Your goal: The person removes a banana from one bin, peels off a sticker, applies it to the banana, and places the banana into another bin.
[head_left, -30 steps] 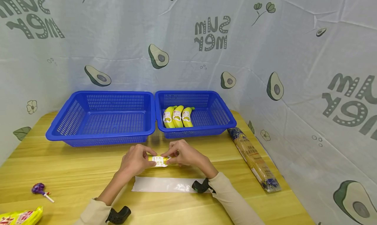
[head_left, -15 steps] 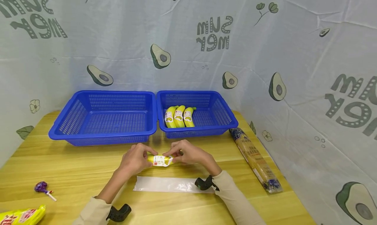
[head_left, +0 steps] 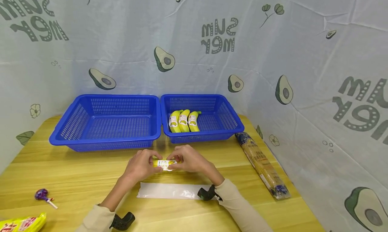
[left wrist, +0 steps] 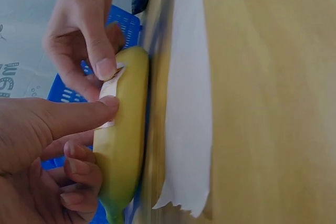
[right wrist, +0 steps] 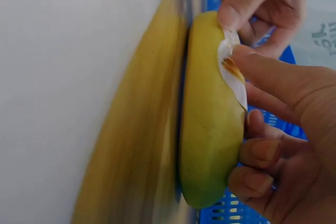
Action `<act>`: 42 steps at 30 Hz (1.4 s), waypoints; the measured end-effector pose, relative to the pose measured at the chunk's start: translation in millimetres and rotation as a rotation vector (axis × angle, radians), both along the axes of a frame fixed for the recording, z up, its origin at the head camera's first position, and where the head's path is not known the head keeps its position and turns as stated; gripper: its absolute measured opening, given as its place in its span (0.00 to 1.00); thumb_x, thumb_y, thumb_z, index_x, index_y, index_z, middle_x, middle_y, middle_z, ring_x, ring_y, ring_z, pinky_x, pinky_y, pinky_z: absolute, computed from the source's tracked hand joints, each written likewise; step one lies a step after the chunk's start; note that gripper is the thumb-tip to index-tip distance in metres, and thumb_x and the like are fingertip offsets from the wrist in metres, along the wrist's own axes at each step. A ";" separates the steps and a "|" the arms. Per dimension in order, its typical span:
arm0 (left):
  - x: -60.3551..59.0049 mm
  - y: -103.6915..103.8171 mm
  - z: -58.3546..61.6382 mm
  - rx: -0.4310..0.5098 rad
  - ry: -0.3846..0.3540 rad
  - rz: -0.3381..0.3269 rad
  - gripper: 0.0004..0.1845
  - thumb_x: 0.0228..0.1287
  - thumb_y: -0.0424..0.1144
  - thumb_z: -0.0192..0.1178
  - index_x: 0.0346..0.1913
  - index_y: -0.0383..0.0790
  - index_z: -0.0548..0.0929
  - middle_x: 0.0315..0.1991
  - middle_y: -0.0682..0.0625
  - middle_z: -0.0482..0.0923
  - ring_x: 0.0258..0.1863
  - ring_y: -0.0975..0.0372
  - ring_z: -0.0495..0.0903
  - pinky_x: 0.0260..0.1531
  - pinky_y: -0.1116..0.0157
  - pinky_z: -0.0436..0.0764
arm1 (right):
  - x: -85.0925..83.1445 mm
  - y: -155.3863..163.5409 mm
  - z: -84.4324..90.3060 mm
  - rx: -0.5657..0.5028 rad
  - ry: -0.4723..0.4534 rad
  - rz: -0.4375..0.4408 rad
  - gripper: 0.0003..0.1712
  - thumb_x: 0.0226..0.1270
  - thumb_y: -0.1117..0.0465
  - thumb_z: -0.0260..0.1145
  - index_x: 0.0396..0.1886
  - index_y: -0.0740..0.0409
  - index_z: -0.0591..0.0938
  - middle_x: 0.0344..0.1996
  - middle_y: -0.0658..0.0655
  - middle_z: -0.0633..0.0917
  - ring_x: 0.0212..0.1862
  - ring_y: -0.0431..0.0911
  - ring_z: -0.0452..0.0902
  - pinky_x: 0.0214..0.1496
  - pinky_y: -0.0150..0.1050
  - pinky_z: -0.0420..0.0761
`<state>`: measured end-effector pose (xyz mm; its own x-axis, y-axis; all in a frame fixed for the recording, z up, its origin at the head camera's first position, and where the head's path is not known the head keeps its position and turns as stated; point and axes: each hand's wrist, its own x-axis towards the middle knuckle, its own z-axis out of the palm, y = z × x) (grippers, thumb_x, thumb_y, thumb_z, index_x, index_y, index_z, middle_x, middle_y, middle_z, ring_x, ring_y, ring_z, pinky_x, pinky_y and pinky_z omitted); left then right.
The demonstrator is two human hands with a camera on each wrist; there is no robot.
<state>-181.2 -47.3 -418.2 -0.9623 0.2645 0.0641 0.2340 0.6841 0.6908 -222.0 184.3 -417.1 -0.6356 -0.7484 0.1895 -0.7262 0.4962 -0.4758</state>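
Observation:
A yellow banana with a greenish end lies sideways between my two hands, just above the table. On it sits a white label printed with bananas; the right wrist view shows the label's edge slightly wavy. My left hand grips the stem half, its thumb pressing on the label and its other fingers curled behind the fruit. The opposite half is held by my right hand, whose thumb also lies on the label. The thumbs partly cover the label.
A white strip lies in front of my hands. Two blue baskets stand behind, the right one holding three labelled bananas. Right, a noodle packet; left, a purple lollipop and a yellow packet. A printed curtain surrounds the table.
My right thumb lifts aside half a second ago, then comes back leftward over the label. The banana rolls slightly in my grip. The left hand stays nearly in place.

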 end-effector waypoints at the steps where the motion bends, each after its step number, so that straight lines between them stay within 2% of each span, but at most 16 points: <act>1: 0.2 0.5 -0.8 -0.008 0.010 0.009 0.18 0.52 0.36 0.86 0.47 0.43 0.93 0.21 0.55 0.74 0.20 0.63 0.72 0.18 0.67 0.67 | 0.9 -1.7 -1.0 0.008 0.020 -0.018 0.13 0.64 0.58 0.84 0.45 0.58 0.93 0.26 0.50 0.80 0.28 0.38 0.70 0.31 0.26 0.70; 7: 1.6 0.8 -2.4 -0.013 0.016 0.029 0.17 0.53 0.36 0.85 0.47 0.44 0.93 0.21 0.54 0.75 0.21 0.62 0.73 0.19 0.65 0.69 | 5.3 -7.7 -4.5 0.060 0.071 -0.116 0.15 0.59 0.54 0.87 0.42 0.54 0.92 0.25 0.47 0.77 0.28 0.34 0.65 0.29 0.27 0.64; 13: 2.3 -0.4 -0.7 -0.019 -0.002 0.023 0.18 0.53 0.33 0.85 0.47 0.44 0.92 0.22 0.54 0.74 0.22 0.61 0.73 0.20 0.65 0.69 | 6.5 -8.5 -3.3 0.088 0.064 -0.123 0.17 0.59 0.55 0.87 0.44 0.53 0.91 0.27 0.46 0.76 0.30 0.35 0.66 0.30 0.28 0.66; 16: 2.0 -1.0 -0.6 -0.034 0.000 0.016 0.21 0.52 0.32 0.85 0.50 0.41 0.92 0.22 0.53 0.74 0.22 0.61 0.72 0.20 0.65 0.69 | 5.6 -8.3 -1.5 0.100 0.042 -0.102 0.19 0.59 0.58 0.86 0.48 0.55 0.90 0.28 0.46 0.76 0.31 0.36 0.67 0.32 0.28 0.67; 20: 1.1 -1.7 -1.3 -0.067 0.003 0.007 0.27 0.51 0.32 0.85 0.57 0.38 0.91 0.21 0.52 0.72 0.21 0.61 0.69 0.19 0.67 0.65 | 4.1 -7.2 0.5 0.070 -0.034 -0.077 0.23 0.64 0.61 0.83 0.56 0.63 0.89 0.27 0.48 0.78 0.30 0.38 0.70 0.33 0.28 0.70; 22: 0.7 -2.1 -1.4 -0.083 0.010 0.003 0.27 0.50 0.32 0.85 0.57 0.39 0.91 0.20 0.52 0.71 0.22 0.61 0.68 0.19 0.67 0.63 | 4.2 -7.2 1.4 0.047 -0.071 -0.074 0.22 0.66 0.62 0.81 0.56 0.66 0.89 0.25 0.48 0.78 0.29 0.38 0.70 0.33 0.27 0.71; 27: 0.0 -2.8 -0.1 -0.104 0.036 -0.016 0.24 0.50 0.33 0.86 0.53 0.39 0.92 0.21 0.53 0.71 0.24 0.60 0.69 0.20 0.66 0.64 | 6.3 -9.1 3.3 0.050 -0.049 -0.099 0.12 0.69 0.59 0.80 0.47 0.62 0.93 0.22 0.46 0.73 0.26 0.34 0.63 0.31 0.27 0.63; 30: -1.1 -2.6 1.5 -0.107 0.043 -0.038 0.23 0.50 0.33 0.86 0.51 0.40 0.93 0.20 0.53 0.70 0.23 0.61 0.69 0.20 0.68 0.63 | 8.1 -10.2 4.7 0.088 0.001 -0.132 0.12 0.66 0.55 0.82 0.43 0.57 0.94 0.21 0.47 0.72 0.26 0.34 0.61 0.32 0.29 0.60; 33: -2.3 -3.1 2.8 -0.105 0.054 -0.069 0.21 0.49 0.32 0.86 0.49 0.40 0.93 0.19 0.54 0.69 0.22 0.62 0.67 0.19 0.69 0.61 | 10.0 -10.1 6.2 0.124 0.008 -0.143 0.15 0.65 0.50 0.83 0.44 0.54 0.94 0.27 0.50 0.77 0.31 0.38 0.68 0.36 0.30 0.66; 35: -2.8 -3.5 3.6 -0.097 0.058 -0.087 0.21 0.48 0.30 0.86 0.48 0.40 0.93 0.18 0.55 0.67 0.21 0.63 0.65 0.19 0.70 0.59 | 10.6 -9.7 6.7 0.127 -0.013 -0.127 0.18 0.66 0.50 0.82 0.49 0.55 0.93 0.33 0.53 0.82 0.37 0.42 0.75 0.44 0.33 0.74; 39: -3.2 -3.9 4.7 -0.078 0.076 -0.120 0.21 0.47 0.28 0.86 0.47 0.39 0.93 0.17 0.56 0.64 0.19 0.65 0.61 0.20 0.71 0.56 | 11.2 -9.2 7.8 0.084 -0.138 -0.054 0.21 0.70 0.55 0.79 0.58 0.60 0.89 0.48 0.56 0.90 0.49 0.46 0.84 0.57 0.36 0.83; 41: -3.2 -3.6 4.6 -0.078 0.088 -0.132 0.21 0.47 0.28 0.86 0.47 0.40 0.93 0.18 0.56 0.63 0.20 0.66 0.61 0.21 0.71 0.57 | 11.3 -9.2 8.2 0.065 -0.207 -0.022 0.22 0.72 0.58 0.78 0.61 0.63 0.88 0.50 0.57 0.91 0.48 0.43 0.87 0.58 0.34 0.85; 42: -3.3 -3.3 4.4 -0.078 0.094 -0.140 0.22 0.47 0.27 0.86 0.47 0.40 0.93 0.18 0.56 0.63 0.20 0.66 0.61 0.21 0.71 0.57 | 11.5 -9.0 8.4 0.056 -0.240 -0.012 0.22 0.73 0.59 0.77 0.62 0.64 0.87 0.50 0.58 0.91 0.47 0.42 0.87 0.55 0.33 0.86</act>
